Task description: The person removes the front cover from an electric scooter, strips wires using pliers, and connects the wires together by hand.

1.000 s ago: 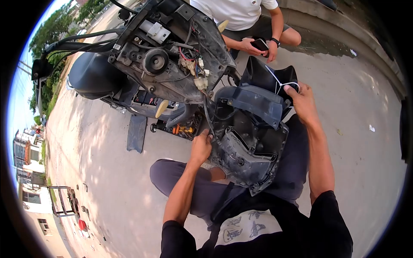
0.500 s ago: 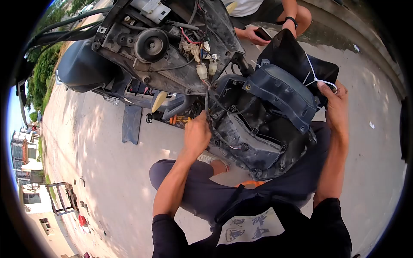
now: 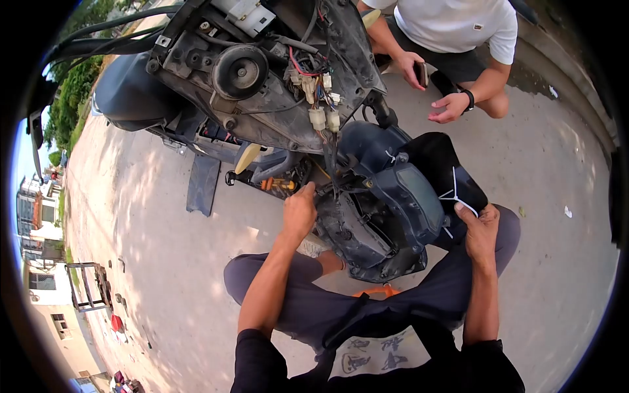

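A black scooter front cowl [image 3: 357, 232], dusty inside, is tilted between my knees. A dark smooth panel with a display-like face [image 3: 419, 193] sits on its right part. White zip ties [image 3: 453, 187] stand out on the glossy black section at the right. My right hand [image 3: 480, 230] is closed around that section's edge, thumb beside the zip ties. My left hand [image 3: 300, 211] is closed at the cowl's left edge, below the hanging wires; its fingertips are partly hidden. White wire connectors [image 3: 318, 119] dangle from the scooter's exposed front frame [image 3: 282, 121] above the cowl.
A round black horn [image 3: 240, 71] is mounted on the frame. Orange-handled tools [image 3: 278, 185] lie on the scooter's floor area. A loose dark panel [image 3: 202, 183] leans below the scooter. Another person [image 3: 452, 26] crouches opposite, holding a phone [image 3: 421, 74]. The seat [image 3: 134, 95] is at the left.
My right hand has come down and toward me, tilting the cowl and turning its display-like face into view. My left hand stays near the left edge. The other person's free hand has opened away from the phone.
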`<state>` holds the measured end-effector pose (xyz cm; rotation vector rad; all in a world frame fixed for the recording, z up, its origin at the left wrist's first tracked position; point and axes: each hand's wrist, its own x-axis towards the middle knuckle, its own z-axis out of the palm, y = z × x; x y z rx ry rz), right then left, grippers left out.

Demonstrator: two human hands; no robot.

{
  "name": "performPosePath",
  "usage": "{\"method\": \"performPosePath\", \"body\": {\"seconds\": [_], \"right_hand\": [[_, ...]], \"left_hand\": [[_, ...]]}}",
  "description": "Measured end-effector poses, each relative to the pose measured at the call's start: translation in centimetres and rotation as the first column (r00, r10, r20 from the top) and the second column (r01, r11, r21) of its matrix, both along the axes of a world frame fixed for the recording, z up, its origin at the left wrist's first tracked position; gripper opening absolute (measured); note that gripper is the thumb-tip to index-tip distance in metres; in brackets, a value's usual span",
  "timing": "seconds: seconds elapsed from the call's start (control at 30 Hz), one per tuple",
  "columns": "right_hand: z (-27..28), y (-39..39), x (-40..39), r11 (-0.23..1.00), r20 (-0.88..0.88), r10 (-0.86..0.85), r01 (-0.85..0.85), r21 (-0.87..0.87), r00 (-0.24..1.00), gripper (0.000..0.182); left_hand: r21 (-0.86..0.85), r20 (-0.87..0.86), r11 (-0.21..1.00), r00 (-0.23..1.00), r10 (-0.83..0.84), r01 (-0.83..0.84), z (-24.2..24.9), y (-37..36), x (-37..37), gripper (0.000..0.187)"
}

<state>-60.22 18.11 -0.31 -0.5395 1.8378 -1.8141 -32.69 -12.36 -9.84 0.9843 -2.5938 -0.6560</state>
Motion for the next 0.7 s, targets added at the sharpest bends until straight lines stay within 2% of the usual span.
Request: {"method": "performPosePath", "body": {"seconds": [0.07, 0.13, 0.27, 0.4, 0.63, 0.7], "right_hand": [[0.4, 0.4, 0.9, 0.995, 0.012, 0.006, -0.007, 0.099, 1.000, 0.030], [0.6, 0.4, 1.5, 0.995, -0.001, 0.017, -0.017, 0.100, 1.000, 0.033], [0.5, 0.9, 3.2, 0.995, 0.007, -0.010, 0.009, 0.102, 1.000, 0.039], [-0.9, 2.1, 4.1, 0.985, -0.021, -0.003, 0.006, 0.175, 1.000, 0.040], [-4.7, 4.2, 5.8, 0.981, 0.043, 0.005, -0.013, 0.192, 0.999, 0.053], [-5.3, 4.5, 6.1, 0.985, 0.117, -0.007, -0.013, 0.172, 0.993, 0.056]], "left_hand": [[0.014, 0.009, 1.000, 1.000, 0.008, -0.008, -0.4, -0.8, -0.1, 0.027], [0.036, 0.049, 0.999, 0.999, 0.020, -0.022, -0.4, -1.5, -0.5, 0.039], [0.035, 0.014, 0.999, 1.000, 0.010, -0.011, 0.2, -1.5, -1.0, 0.040], [0.036, -0.002, 0.999, 1.000, -0.008, 0.008, 0.8, -1.7, -1.6, 0.041], [-0.016, -0.020, 1.000, 1.000, -0.004, 0.003, 1.7, -1.4, -2.1, 0.037], [-0.025, -0.033, 1.000, 0.999, -0.006, 0.005, 1.6, -1.5, -2.3, 0.035]]}}
